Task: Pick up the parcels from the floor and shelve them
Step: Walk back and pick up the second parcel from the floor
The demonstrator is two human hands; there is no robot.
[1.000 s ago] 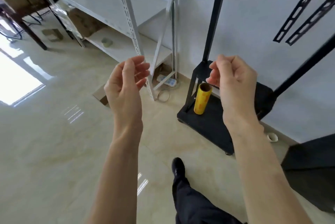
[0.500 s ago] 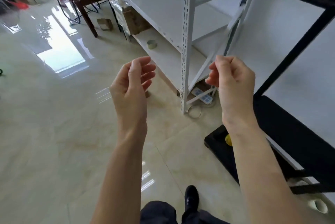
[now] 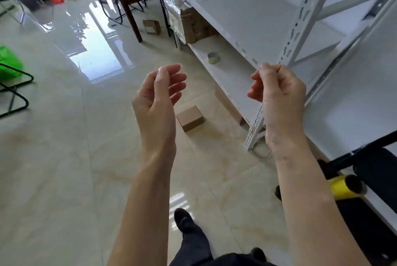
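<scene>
Hands raised and empty — the left hand (image 3: pixel 158 95) has its fingers loosely curled and parted, the right hand (image 3: pixel 279 93) is curled nearly into a fist, grasping nothing. A small cardboard parcel (image 3: pixel 190 118) lies on the glossy tile floor (image 3: pixel 53 158) between them, just beside the white shelf unit (image 3: pixel 247 20) — a tape roll (image 3: pixel 213 58) sits on its lowest board.

parcel (image 3: pixel 190 118): near corner behind left hand (image 3: pixel 158 102)
yellow roll (image 3: pixel 343 187): left end behind right forearm
upper-left clutter: blurred, unreadable
green basket (image 3: pixel 9 64): cut by left edge
</scene>
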